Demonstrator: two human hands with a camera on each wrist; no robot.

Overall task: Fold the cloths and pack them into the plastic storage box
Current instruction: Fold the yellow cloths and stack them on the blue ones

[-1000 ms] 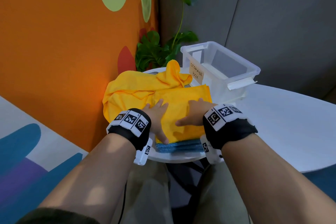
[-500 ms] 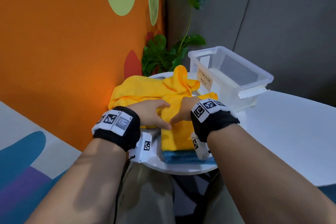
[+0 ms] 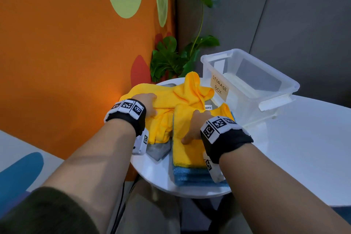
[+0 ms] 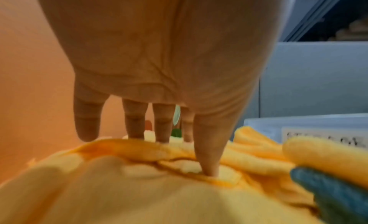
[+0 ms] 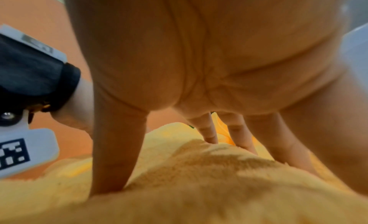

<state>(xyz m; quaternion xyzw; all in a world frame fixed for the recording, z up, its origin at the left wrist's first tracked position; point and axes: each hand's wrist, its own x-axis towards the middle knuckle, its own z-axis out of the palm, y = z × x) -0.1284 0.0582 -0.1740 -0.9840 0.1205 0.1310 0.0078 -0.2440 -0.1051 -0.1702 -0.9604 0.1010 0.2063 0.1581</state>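
A folded yellow cloth lies on a stack of blue cloth at the near edge of the white table. My right hand presses flat on it, fingers spread; the right wrist view shows the right hand with its fingertips on the yellow pile. To the left, my left hand pinches a ridge of the crumpled yellow cloth. In the left wrist view, the left hand has that ridge between thumb and fingers. The clear plastic storage box stands behind, labelled and holding no cloth.
A grey cloth pokes out from under the crumpled yellow one. An orange wall runs close along the left, and a green plant stands behind the table. The table's white top extends to the right.
Both hands lay on the folded yellow cloth, which was then folded narrower. My left hand has moved left onto the crumpled yellow cloth. My right hand stays on the folded one.
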